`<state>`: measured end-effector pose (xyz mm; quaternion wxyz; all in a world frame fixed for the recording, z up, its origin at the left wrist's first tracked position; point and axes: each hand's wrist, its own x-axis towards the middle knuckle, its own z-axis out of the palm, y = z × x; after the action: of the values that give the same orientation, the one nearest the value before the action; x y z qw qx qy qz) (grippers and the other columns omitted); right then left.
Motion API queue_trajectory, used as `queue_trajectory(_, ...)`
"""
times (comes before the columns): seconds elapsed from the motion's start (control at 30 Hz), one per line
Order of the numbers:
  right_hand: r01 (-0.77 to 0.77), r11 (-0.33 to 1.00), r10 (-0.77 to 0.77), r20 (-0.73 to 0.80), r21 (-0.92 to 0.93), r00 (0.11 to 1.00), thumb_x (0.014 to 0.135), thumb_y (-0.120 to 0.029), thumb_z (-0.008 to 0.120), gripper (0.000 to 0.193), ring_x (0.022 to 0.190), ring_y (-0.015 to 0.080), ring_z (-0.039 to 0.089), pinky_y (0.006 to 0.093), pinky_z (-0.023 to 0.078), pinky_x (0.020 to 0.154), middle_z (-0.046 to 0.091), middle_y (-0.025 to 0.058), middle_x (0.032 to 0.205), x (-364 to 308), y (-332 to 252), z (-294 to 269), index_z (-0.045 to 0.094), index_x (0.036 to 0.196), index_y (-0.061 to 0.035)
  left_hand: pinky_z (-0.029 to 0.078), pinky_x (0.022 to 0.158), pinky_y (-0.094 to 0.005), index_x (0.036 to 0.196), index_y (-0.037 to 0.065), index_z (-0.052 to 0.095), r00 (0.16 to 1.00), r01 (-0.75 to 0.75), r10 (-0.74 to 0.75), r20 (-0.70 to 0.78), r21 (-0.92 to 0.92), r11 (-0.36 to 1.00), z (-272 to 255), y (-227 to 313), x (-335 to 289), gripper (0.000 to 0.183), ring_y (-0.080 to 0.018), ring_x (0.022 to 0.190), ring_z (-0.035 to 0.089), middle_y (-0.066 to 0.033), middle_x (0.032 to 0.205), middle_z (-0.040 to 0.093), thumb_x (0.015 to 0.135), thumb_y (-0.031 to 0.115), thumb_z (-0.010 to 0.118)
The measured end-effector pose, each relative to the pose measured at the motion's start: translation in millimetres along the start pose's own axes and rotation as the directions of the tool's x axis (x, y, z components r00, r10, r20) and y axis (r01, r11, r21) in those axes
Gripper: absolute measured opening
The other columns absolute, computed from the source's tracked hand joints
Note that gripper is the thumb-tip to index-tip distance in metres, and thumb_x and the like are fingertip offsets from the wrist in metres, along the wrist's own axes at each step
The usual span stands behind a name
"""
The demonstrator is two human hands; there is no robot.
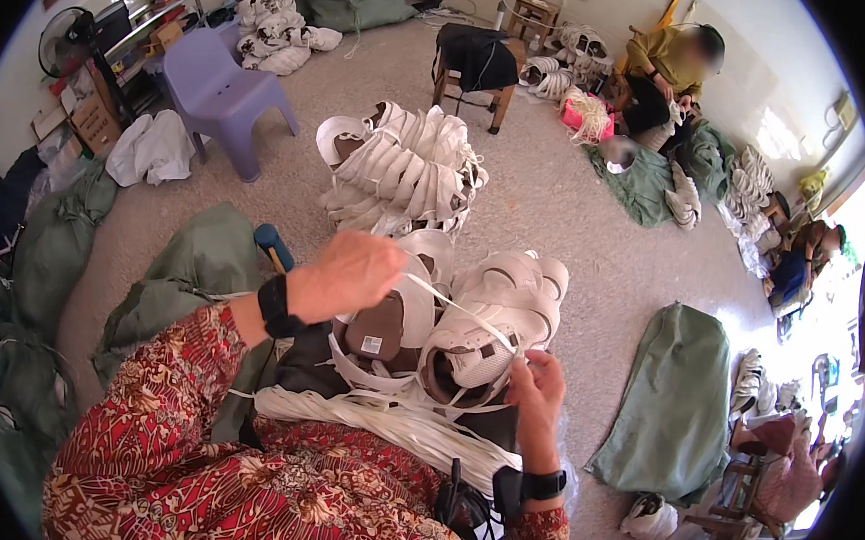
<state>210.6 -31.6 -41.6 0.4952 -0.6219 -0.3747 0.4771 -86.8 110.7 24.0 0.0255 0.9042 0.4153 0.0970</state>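
A white shoelace [462, 310] stretches slantwise between my two hands, above cream shoe uppers. My left hand [354, 273], closed, grips its far left end, raised over an upper with a brown lining [380, 333]. Lower and to the right, my right hand [538, 390] pinches the lace beside a cream mesh shoe upper [481, 362]. This upper lies in front of me, nested against other cream uppers [522, 281]. Across my lap rests a thick bundle of loose white laces [367, 418].
Beyond the uppers stands a big stack of cream uppers [409, 173]. A purple chair [226, 90] is at far left, a stool with black cloth [475, 60] at the back. Green sacks [669, 397] lie on both sides. Another person [668, 61] sits working at back right.
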Motion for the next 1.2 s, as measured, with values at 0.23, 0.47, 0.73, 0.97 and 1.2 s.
queue_trajectory(0.23, -0.148, 0.880, -0.029, 0.363, 0.452, 0.931, 0.098, -0.011, 0.058, 0.026, 0.102, 0.0243, 0.067, 0.0379, 0.053, 0.094, 0.067, 0.0175, 0.114, -56.7, -50.8, -5.1, 0.057, 0.121, 0.0009, 0.052, 0.077, -0.0399, 0.111, -0.001, 0.061, 0.936, -0.349, 0.279, -0.215, -0.668, 0.657, 19.2, 100.1, 9.9, 0.030, -0.0325, 0.087, 0.064, -0.0173, 0.098, 0.062, 0.094, 0.023, 0.063)
queue_trajectory(0.47, 0.104, 0.532, -0.086, -0.068, 0.841, 0.994, 0.098, -0.016, 0.059, 0.043, 0.126, 0.0293, 0.056, 0.0455, 0.048, 0.105, 0.051, 0.0183, 0.141, -35.5, -34.6, -53.3, 0.048, 0.137, -0.0013, 0.050, 0.062, -0.0249, 0.110, -0.002, 0.063, 0.730, 0.450, 0.508, 0.457, -0.881, 0.147, 12.1, 98.0, -18.6, 0.029, -0.0084, 0.065, 0.059, -0.0036, 0.076, 0.063, 0.105, 0.022, 0.049)
queue_trajectory(0.73, -0.102, 0.953, 0.046, 0.197, 0.285, 0.979, 0.100, -0.014, 0.058, 0.013, 0.068, 0.0105, 0.057, 0.0240, 0.047, 0.064, 0.063, 0.0041, 0.079, -46.1, -21.6, -18.6, 0.060, 0.105, -0.0020, 0.048, 0.057, -0.0231, 0.103, -0.003, 0.066, 0.933, 0.167, 0.313, 0.177, -0.984, 0.059, -24.0, 123.3, 38.9, 0.019, -0.0085, 0.061, 0.060, -0.0031, 0.073, 0.065, 0.101, 0.013, 0.054)
queue_trajectory(0.97, -0.207, 0.926, -0.004, 0.556, 0.317, 0.831, 0.106, -0.029, 0.049, 0.036, 0.079, 0.0153, 0.061, 0.0292, 0.050, 0.076, 0.066, 0.0079, 0.089, -73.1, -40.6, 27.5, 0.064, 0.102, 0.0028, 0.050, 0.064, -0.0302, 0.105, -0.004, 0.065, 0.895, -0.132, 0.445, -0.017, -0.964, 0.229, 12.4, 163.3, 57.1, 0.026, -0.0132, 0.069, 0.062, -0.0076, 0.079, 0.067, 0.100, 0.020, 0.055)
queue_trajectory(1.2, 0.381, 0.727, -0.244, -0.304, 0.571, 0.921, 0.105, -0.026, 0.049, 0.029, 0.074, 0.0164, 0.059, 0.0329, 0.050, 0.070, 0.063, 0.0089, 0.083, -49.9, -51.1, -88.0, 0.059, 0.089, -0.0038, 0.050, 0.063, -0.0232, 0.114, -0.001, 0.065, 0.692, 0.515, 0.511, 0.509, -0.845, 0.143, 21.0, 107.0, -34.3, 0.034, -0.0080, 0.067, 0.061, -0.0020, 0.083, 0.065, 0.106, 0.027, 0.048)
